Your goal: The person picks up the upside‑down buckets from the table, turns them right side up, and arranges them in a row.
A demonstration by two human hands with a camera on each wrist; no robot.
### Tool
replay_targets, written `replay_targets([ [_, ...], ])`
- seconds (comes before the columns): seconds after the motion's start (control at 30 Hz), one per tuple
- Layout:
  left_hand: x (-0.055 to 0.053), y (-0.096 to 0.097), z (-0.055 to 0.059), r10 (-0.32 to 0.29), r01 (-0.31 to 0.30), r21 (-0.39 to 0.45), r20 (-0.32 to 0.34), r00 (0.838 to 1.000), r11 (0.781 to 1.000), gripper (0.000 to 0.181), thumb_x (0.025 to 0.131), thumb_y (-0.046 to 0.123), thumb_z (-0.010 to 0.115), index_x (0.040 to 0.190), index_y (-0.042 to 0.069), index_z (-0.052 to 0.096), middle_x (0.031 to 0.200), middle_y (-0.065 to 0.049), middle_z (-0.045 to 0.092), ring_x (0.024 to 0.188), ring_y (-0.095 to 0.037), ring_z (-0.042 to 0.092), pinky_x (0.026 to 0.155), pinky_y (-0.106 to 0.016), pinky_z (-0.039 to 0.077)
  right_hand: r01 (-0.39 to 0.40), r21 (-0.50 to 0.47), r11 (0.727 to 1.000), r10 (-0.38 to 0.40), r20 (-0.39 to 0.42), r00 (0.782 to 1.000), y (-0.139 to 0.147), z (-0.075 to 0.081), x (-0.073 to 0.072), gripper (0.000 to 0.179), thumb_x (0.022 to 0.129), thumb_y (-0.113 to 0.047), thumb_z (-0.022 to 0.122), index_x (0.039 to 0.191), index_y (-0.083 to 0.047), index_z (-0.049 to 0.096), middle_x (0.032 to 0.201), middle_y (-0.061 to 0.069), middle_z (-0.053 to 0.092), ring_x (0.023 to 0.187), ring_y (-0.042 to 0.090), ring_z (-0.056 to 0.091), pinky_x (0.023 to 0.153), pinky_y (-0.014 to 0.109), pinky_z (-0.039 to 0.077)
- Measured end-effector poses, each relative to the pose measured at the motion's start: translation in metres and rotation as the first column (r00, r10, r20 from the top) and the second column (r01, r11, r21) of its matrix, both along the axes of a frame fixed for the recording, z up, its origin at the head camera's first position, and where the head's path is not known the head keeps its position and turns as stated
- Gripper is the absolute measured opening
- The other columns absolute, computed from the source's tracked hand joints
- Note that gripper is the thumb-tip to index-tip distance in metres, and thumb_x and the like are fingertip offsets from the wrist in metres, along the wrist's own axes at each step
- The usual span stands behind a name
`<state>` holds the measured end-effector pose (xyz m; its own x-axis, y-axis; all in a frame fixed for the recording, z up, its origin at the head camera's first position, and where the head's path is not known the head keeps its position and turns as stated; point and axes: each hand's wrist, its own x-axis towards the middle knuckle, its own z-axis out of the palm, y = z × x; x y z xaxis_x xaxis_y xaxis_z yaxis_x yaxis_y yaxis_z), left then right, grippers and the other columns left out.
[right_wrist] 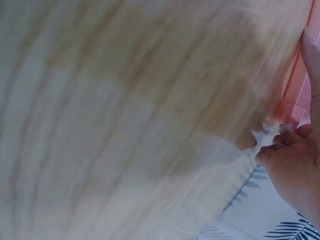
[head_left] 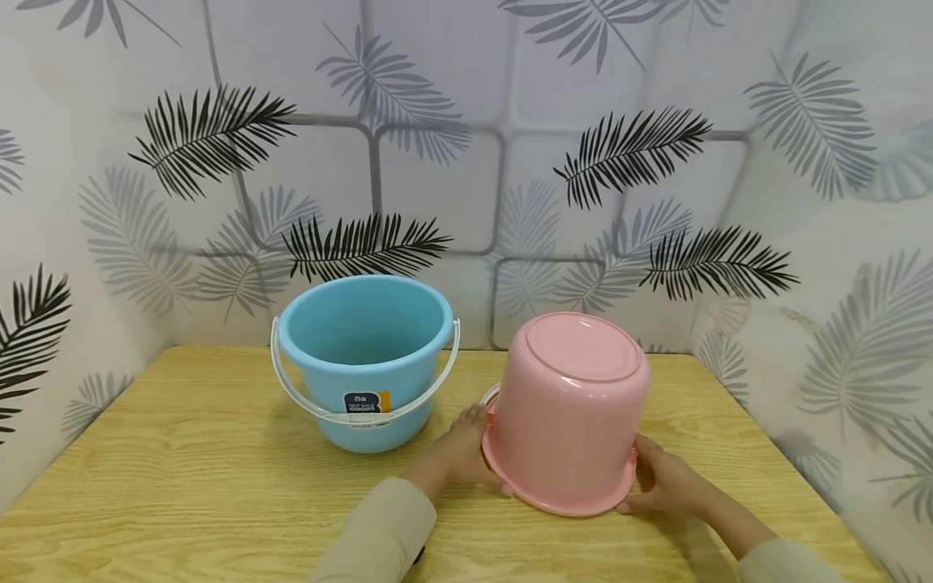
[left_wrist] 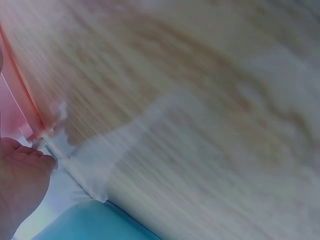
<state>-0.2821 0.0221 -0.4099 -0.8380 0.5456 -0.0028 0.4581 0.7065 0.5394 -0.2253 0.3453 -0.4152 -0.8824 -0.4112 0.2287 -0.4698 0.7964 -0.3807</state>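
Note:
A pink bucket (head_left: 572, 413) stands upside down, slightly tilted, over the right half of the table, its round base facing up. My left hand (head_left: 466, 453) grips its rim on the left side, thumb in front and fingers farther back. On the right side my right hand (head_left: 666, 482) holds the same rim. Part of a white handle (head_left: 492, 394) shows behind the pink bucket at its left. In the left wrist view the hand (left_wrist: 22, 175) is at the left edge beside the pink rim (left_wrist: 22, 95). The right wrist view has the hand (right_wrist: 295, 165) near the pink rim (right_wrist: 295, 85).
Left of the pink bucket, a light blue bucket (head_left: 375, 405) stands upright with its white handle (head_left: 291, 397) hanging at the front. The wood-grain table (head_left: 182, 486) ends at a wall (head_left: 452, 81) with a leaf pattern at the back and sides.

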Motion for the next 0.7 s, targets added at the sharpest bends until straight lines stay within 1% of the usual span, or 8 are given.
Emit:
replay_targets([
  [0.1,-0.001,0.001,-0.001,0.009,-0.009,0.003,0.025,1.000,1.000,0.121,0.060,0.046,0.084,0.145,-0.007,0.017,0.152,-0.027,0.015,0.142,-0.039,0.013,0.116,-0.048,0.020,0.004,-0.016,1.000,-0.003,0.055,0.998,-0.001,0.002,-0.001,0.095,0.061,-0.035,0.086,0.133,0.004,0.039,0.113,0.014,0.060,0.091,0.017,0.052,0.079,0.025,0.047],
  [0.13,-0.001,0.001,-0.002,0.012,-0.012,0.003,0.034,0.999,1.000,0.121,0.060,0.047,0.084,0.145,-0.007,0.017,0.152,-0.027,0.015,0.142,-0.039,0.013,0.116,-0.048,0.020,0.008,-0.013,1.000,-0.007,0.061,0.998,-0.001,0.002,-0.001,0.095,0.061,-0.035,0.086,0.133,0.004,0.039,0.111,0.013,0.060,0.090,0.015,0.052,0.078,0.023,0.046],
  [0.23,-0.001,0.000,-0.003,0.022,-0.022,-0.002,0.051,0.998,1.000,0.121,0.060,0.049,0.083,0.145,-0.006,0.017,0.152,-0.026,0.015,0.142,-0.039,0.013,0.115,-0.048,0.021,0.014,-0.022,1.000,-0.012,0.059,0.998,-0.002,0.002,0.000,0.093,0.060,-0.034,0.086,0.132,0.005,0.041,0.108,0.013,0.063,0.089,0.013,0.053,0.076,0.023,0.047],
  [0.33,0.003,-0.002,-0.003,0.027,-0.027,0.000,0.043,0.999,1.000,0.121,0.059,0.049,0.084,0.145,-0.006,0.018,0.151,-0.027,0.017,0.142,-0.039,0.014,0.114,-0.048,0.023,0.033,-0.019,0.999,-0.032,0.047,0.998,-0.005,0.002,0.003,0.094,0.059,-0.035,0.086,0.131,0.004,0.042,0.107,0.015,0.065,0.092,0.013,0.056,0.078,0.025,0.049],
  [0.4,0.005,-0.003,-0.003,0.025,-0.025,0.003,0.037,0.999,1.000,0.120,0.059,0.049,0.084,0.145,-0.006,0.020,0.151,-0.027,0.018,0.142,-0.040,0.015,0.114,-0.049,0.024,0.044,-0.022,0.999,-0.044,0.036,0.998,-0.006,0.001,0.005,0.094,0.058,-0.037,0.087,0.130,0.004,0.044,0.105,0.013,0.066,0.090,0.012,0.057,0.076,0.024,0.049],
  [0.47,0.008,-0.004,-0.003,0.026,-0.026,0.005,0.034,0.999,1.000,0.120,0.058,0.049,0.084,0.144,-0.006,0.022,0.151,-0.028,0.019,0.141,-0.040,0.016,0.113,-0.049,0.024,0.053,-0.025,0.998,-0.052,0.036,0.998,-0.008,0.001,0.008,0.093,0.057,-0.039,0.086,0.129,0.003,0.045,0.105,0.012,0.066,0.093,0.012,0.058,0.078,0.024,0.049],
  [0.53,0.010,-0.005,-0.003,0.020,-0.021,0.007,0.029,0.999,1.000,0.120,0.057,0.049,0.085,0.144,-0.007,0.023,0.150,-0.029,0.019,0.141,-0.040,0.017,0.113,-0.049,0.025,0.051,-0.036,0.998,-0.050,0.025,0.998,-0.009,0.000,0.011,0.091,0.056,-0.039,0.087,0.127,0.003,0.047,0.103,0.009,0.066,0.090,0.009,0.057,0.077,0.023,0.049],
  [0.7,0.014,-0.007,-0.006,0.002,-0.002,0.033,0.016,1.000,0.999,0.121,0.056,0.051,0.085,0.143,-0.007,0.025,0.149,-0.030,0.021,0.141,-0.040,0.018,0.113,-0.048,0.025,0.073,-0.026,0.997,-0.073,0.006,0.997,-0.012,-0.001,0.021,0.092,0.055,-0.042,0.087,0.126,0.003,0.049,0.105,0.009,0.066,0.093,0.012,0.058,0.080,0.024,0.050],
])
